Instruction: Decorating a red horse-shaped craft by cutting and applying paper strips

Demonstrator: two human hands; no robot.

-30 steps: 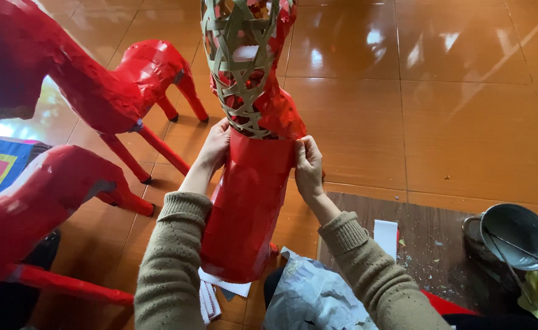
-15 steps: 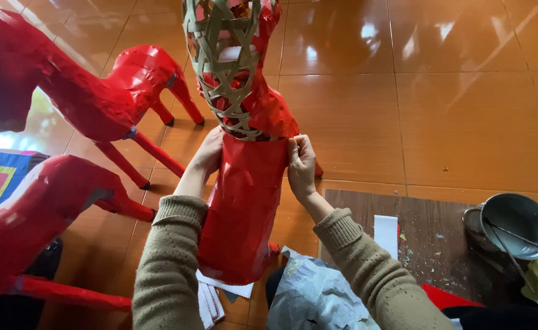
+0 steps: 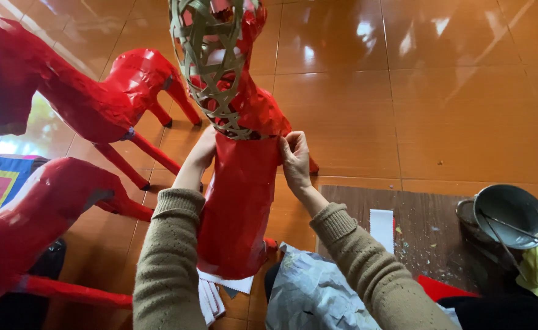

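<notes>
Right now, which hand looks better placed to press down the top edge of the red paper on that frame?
Probably the right hand: its fingertips pinch the red paper at its top edge, just below the woven frame. The left hand lies mostly hidden behind the paper.

The left hand point(image 3: 200, 154) and right hand point(image 3: 295, 160) press a red paper sheet point(image 3: 238, 208) against a woven bamboo frame point(image 3: 211, 61), one hand at each upper corner. Two finished red paper horses point(image 3: 85, 98) stand to the left on the orange tiled floor point(image 3: 440, 98). A metal pot point(image 3: 507, 214) sits on a wooden board point(image 3: 428, 238) at right.
</notes>
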